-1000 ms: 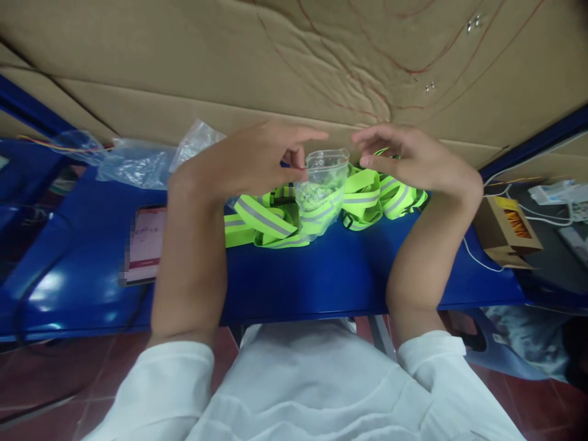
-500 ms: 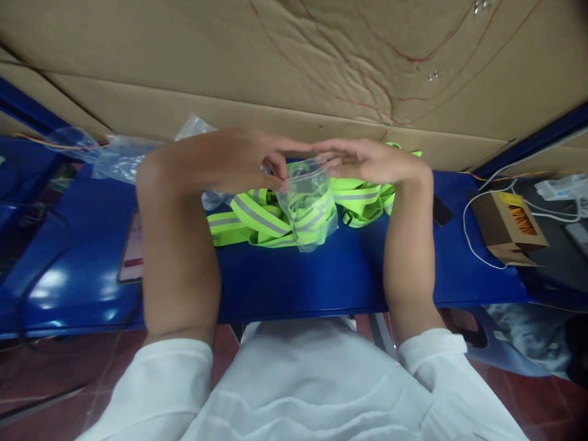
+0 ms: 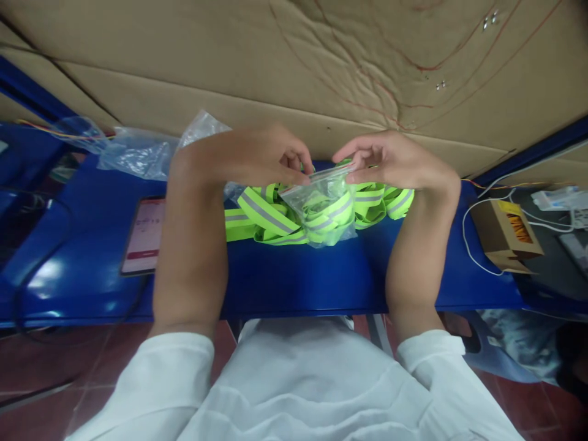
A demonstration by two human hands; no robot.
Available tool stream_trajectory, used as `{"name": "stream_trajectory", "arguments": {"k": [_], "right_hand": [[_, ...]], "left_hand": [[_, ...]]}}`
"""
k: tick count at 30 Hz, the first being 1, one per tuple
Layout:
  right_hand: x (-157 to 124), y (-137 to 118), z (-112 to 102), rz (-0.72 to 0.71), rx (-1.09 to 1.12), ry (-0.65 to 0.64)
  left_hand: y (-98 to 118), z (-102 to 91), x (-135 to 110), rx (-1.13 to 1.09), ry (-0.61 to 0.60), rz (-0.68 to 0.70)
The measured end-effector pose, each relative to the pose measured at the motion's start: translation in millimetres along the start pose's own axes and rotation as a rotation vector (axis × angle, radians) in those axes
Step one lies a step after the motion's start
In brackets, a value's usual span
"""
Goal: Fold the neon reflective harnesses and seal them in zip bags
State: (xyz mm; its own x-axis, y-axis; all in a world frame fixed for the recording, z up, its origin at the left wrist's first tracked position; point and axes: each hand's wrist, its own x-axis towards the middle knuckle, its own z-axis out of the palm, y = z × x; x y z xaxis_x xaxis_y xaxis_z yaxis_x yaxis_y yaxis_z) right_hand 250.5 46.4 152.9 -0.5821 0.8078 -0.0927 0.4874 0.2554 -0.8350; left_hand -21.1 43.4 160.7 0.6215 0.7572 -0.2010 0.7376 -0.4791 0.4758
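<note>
A clear zip-lock bag (image 3: 327,211) with a folded neon-yellow reflective strap inside hangs upright between my hands. My left hand (image 3: 280,156) pinches the bag's top edge near its middle, fingers curled. At the right end of the same edge, my right hand (image 3: 388,160) grips it between thumb and fingers. The zip strip runs nearly straight from one hand to the other. Behind the bag lie more loose neon-yellow reflective straps (image 3: 271,214) with grey stripes, some to the left and some to the right.
Crumpled clear plastic bags (image 3: 138,153) lie at the back left of the blue table (image 3: 298,282). A phone (image 3: 144,236) with a lit screen rests beside my left forearm. On the right stand an open cardboard box (image 3: 503,229) and a white cable (image 3: 468,239). A cardboard wall (image 3: 206,61) rises behind.
My hands have moved apart and shifted right, with the bag between them. The right hand has slid to the bag's right corner, and its top edge now stretches flatter. More of the phone shows.
</note>
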Motion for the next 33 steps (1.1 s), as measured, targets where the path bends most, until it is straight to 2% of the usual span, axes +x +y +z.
{"name": "stream_trajectory", "arguments": {"k": [4,8,12,16,25,33], "right_hand": [[-7.2,2.2,-6.7,0.047,-0.025,0.052],[-6.1,-1.6,-3.8,0.050,-0.063,0.079],[-5.1,-7.1,0.1,0.041,-0.058,0.063],[-5.6,-7.3,-0.6,0.035,-0.034,0.073],[-4.0,-3.7,-0.7,0.026,-0.015,0.097],[-1.4,-3.6,3.6,-0.008,-0.058,0.102]], "left_hand": [[2.3,0.6,-2.1,0.045,0.128,0.084],[12.8,10.8,4.0,-0.048,0.147,0.111],[16.9,19.0,16.1,0.027,0.197,0.140],[14.2,20.5,20.7,0.006,0.204,0.191],[16.3,18.6,20.6,-0.017,0.199,0.119],[9.4,20.9,26.6,0.000,0.223,0.136]]}}
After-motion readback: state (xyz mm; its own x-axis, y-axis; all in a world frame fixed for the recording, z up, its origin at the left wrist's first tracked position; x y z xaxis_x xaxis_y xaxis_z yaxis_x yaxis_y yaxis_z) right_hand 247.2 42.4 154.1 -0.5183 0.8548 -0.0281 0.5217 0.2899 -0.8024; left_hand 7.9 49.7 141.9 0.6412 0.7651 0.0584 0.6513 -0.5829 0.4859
